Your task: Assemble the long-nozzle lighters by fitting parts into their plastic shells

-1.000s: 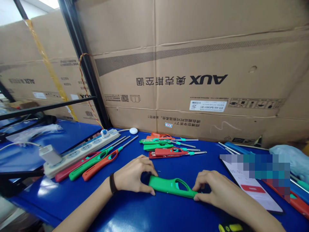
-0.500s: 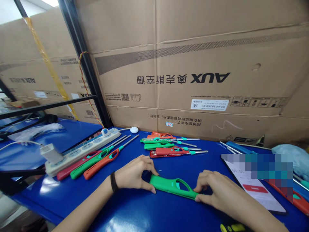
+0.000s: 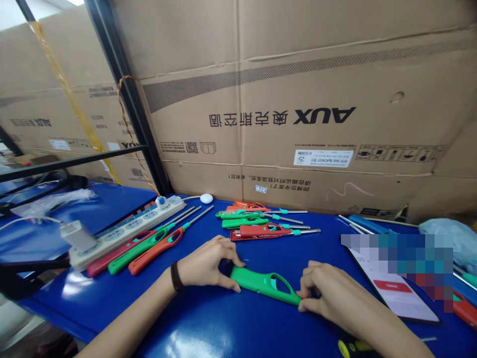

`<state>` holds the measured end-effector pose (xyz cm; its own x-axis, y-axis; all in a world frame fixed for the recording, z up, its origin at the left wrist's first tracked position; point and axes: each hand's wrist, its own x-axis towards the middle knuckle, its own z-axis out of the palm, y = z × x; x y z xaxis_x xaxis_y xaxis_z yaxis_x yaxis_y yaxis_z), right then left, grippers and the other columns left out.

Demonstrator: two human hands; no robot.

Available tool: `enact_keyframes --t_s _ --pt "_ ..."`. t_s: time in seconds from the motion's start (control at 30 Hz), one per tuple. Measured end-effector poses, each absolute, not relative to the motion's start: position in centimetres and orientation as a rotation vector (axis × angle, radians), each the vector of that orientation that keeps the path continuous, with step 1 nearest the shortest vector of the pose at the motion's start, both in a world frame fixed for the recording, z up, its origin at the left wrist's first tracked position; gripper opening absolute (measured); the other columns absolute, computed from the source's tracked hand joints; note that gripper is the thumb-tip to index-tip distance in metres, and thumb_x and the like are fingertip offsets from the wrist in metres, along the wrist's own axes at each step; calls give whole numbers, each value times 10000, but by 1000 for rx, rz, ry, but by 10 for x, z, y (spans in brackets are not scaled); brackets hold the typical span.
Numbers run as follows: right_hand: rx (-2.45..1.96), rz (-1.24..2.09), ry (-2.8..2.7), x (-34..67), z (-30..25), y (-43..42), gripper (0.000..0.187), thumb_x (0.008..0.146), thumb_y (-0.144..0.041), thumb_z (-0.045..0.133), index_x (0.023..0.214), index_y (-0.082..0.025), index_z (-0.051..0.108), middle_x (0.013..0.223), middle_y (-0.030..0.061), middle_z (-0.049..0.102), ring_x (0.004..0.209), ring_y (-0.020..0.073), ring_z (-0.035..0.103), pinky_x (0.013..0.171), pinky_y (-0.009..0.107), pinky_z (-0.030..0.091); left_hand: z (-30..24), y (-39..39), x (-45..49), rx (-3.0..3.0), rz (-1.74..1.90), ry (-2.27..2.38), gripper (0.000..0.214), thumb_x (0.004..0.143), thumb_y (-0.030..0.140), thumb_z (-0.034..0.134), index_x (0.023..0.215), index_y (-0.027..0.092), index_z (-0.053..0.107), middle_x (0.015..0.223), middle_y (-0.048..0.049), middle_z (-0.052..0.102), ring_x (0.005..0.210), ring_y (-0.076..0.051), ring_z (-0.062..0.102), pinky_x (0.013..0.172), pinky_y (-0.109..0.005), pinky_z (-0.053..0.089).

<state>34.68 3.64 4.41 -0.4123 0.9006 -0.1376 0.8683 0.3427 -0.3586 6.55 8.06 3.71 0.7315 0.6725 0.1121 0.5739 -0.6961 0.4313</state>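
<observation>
We worked at a blue workbench [image 3: 80,311] beneath AUX cardboard cartons [image 3: 298,84], with a white power strip [image 3: 126,233] and a row of red and green utility lighters [image 3: 261,230] beyond our hands. Our left hand [image 3: 204,263] and right hand [image 3: 328,291] each pinched one end of a green plastic lighter shell [image 3: 264,283], which lay between them. Held narrowly at its ends, it could have slipped had either pinch loosened.
</observation>
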Motion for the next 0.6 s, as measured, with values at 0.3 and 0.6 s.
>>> enact_keyframes --t_s 0.3,0.6 --pt "-1643 557 -2436 348 44 31 171 692 -219 765 835 -247 675 878 21 704 1030 290 617 848 347 455 32 83 65 2584 443 948 391 649 469 796 919 196 724 843 -25 663 795 -194 601 823 -335 419" --pt "-1270 374 -2522 330 32 34 235 865 -197 601 1090 -244 647 1046 31 702 931 222 665 796 319 510 28 84 65 2769 612 795 213 736 386 723 860 213 730 687 10 663 658 -157 587 913 -364 387"
